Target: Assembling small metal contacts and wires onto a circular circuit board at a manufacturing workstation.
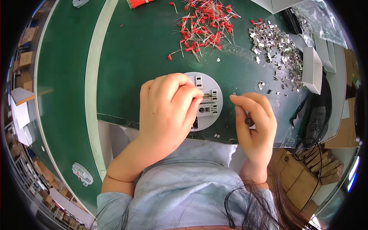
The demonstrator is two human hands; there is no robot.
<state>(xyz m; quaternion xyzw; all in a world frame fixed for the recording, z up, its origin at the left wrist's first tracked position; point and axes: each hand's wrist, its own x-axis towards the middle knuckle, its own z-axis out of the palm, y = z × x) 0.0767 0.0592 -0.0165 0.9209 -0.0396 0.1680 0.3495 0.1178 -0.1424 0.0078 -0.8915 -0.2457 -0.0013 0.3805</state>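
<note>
A round light-grey plastic base (215,86) with slots and small metal fittings lies on the green table near its front edge. My left hand (166,107) covers the base's left part. Its thumb and forefinger are pinched over the middle slots, and what they hold, if anything, is too small to make out. To the right of the base, my right hand (258,115) is raised and apart from it. A dark, round-ended tool (249,122) sits in its curled fingers, mostly hidden. At the tip of its forefinger shows a tiny metallic speck (234,94).
Red components with thin wire legs (207,28) are heaped at the back. Small metal clips (281,50) spread at the right beside a white box (312,71). A black mesh bag (319,113) hangs at the right edge. Another fitted plastic piece (82,174) lies on the left surface.
</note>
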